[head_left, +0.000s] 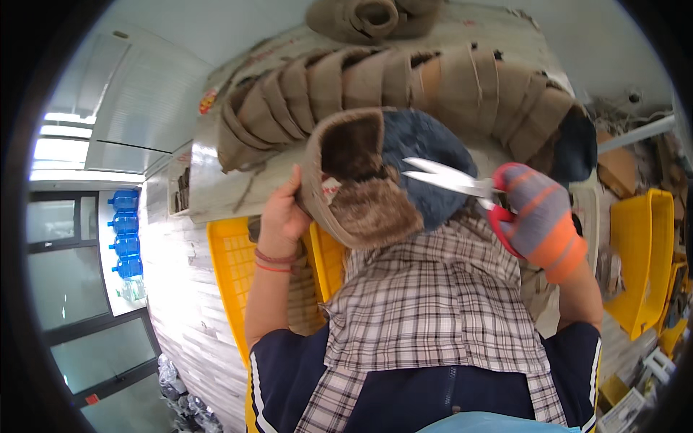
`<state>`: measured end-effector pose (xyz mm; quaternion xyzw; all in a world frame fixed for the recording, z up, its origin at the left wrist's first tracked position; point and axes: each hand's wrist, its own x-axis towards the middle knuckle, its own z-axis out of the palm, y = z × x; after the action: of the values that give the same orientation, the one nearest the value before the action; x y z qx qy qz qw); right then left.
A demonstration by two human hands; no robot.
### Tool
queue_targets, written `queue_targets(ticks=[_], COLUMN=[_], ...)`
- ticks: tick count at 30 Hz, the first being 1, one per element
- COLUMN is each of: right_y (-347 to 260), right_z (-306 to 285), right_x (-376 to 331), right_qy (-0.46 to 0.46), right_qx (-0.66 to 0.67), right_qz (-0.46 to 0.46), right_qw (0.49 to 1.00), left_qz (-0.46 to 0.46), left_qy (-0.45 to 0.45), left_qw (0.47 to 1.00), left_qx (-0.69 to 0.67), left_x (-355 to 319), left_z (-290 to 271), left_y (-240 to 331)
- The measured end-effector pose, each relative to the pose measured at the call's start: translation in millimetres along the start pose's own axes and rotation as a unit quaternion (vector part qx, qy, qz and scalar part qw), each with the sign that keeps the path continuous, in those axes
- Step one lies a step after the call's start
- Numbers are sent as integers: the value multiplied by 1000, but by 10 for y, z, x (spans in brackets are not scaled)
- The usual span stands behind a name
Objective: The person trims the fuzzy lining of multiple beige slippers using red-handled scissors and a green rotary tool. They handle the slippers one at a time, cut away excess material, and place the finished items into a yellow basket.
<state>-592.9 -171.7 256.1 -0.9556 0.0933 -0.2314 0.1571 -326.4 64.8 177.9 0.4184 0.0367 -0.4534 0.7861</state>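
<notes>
My left hand (287, 206) is bare and grips the left rim of a hollow brown suede-like piece (312, 169). This piece has brown fur inside, a dark blue fleecy part on its right, and a small white and red label. I cannot make out whether it is a hat or a boot upper. My right hand (538, 216), in a grey and orange knit glove, is closed around the red handles of scissors (462, 182). Their blades are parted and point left, over the blue fleece; whether they touch it I cannot tell.
A long curved row of similar nested brown pieces (382, 79) lies on the table (209, 187), with more pieces (372, 18) behind. Yellow crates (229, 263) stand below the table at left, and another yellow crate (642, 260) is at right. Blue water bottles (126, 234) line the far left.
</notes>
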Motion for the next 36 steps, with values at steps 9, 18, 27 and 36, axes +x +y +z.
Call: queue_targets(ticks=[9, 18, 27, 36], right_y=[-2, -72, -176, -108], right_z=[805, 1112, 1178, 1026], right_x=[-21, 58, 112, -36], right_qy=[-349, -417, -455, -387], right_qx=[-131, -119, -131, -113], right_qz=[22, -3, 0, -19], right_qw=[928, 901, 881, 915], left_qz=[-178, -132, -119, -96], left_qy=[-131, -86, -92, -86], left_qw=[974, 988, 987, 989], left_qx=[-48, 3, 53, 72], left_x=[127, 38, 24, -108], left_z=[-894, -909, -780, -584], left_y=[-894, -954, -920, -891])
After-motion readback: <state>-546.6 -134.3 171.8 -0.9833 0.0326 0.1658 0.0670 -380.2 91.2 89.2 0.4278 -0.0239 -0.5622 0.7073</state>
